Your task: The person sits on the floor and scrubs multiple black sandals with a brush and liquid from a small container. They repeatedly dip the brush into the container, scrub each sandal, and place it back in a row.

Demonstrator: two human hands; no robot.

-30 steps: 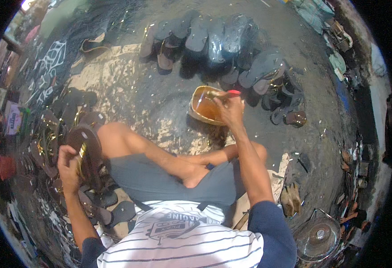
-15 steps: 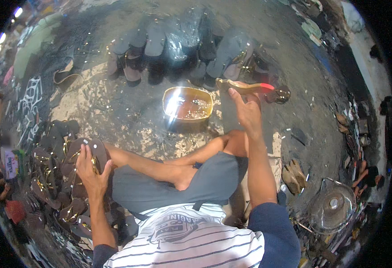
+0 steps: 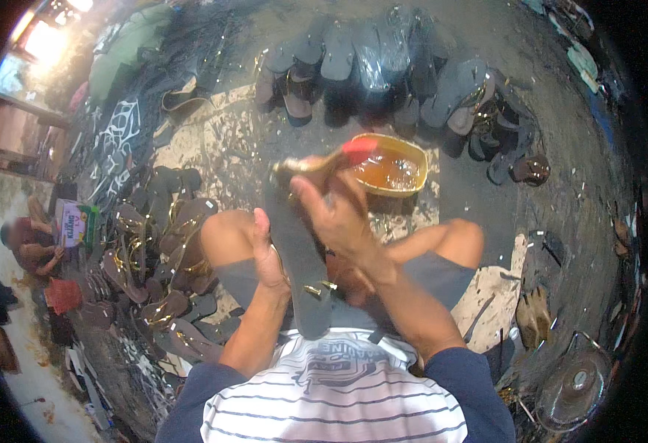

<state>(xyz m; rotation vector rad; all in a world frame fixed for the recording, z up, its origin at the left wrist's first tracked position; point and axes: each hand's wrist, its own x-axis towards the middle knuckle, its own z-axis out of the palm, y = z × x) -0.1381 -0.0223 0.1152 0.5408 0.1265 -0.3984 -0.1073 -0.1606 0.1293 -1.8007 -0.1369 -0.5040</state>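
Note:
My left hand (image 3: 268, 258) grips a long dark sandal sole (image 3: 298, 244) by its left edge, over my lap. Small gold-coloured pieces (image 3: 316, 288) stick out near the sole's lower end. In my right hand (image 3: 339, 210), fingers closed, is a brownish tool with a red end (image 3: 357, 150); it looks like a brush, but motion blurs it. Its other tip is over the far end of the sole; whether they touch, I cannot tell. Beyond my right hand stands a yellow-rimmed basin (image 3: 421, 177) holding amber liquid.
Dark soles (image 3: 337, 55) lie in a row at the far side. Sandals with gold straps (image 3: 128, 255) are heaped at my left. A round wire fan guard (image 3: 577, 380) and brown gloves (image 3: 534, 317) lie at right. Another person (image 3: 32, 236) sits at far left.
My left hand has come from the sandal heap to my lap with a sole. My right hand has moved left and nearer, carrying the tool over it. The view has turned leftward.

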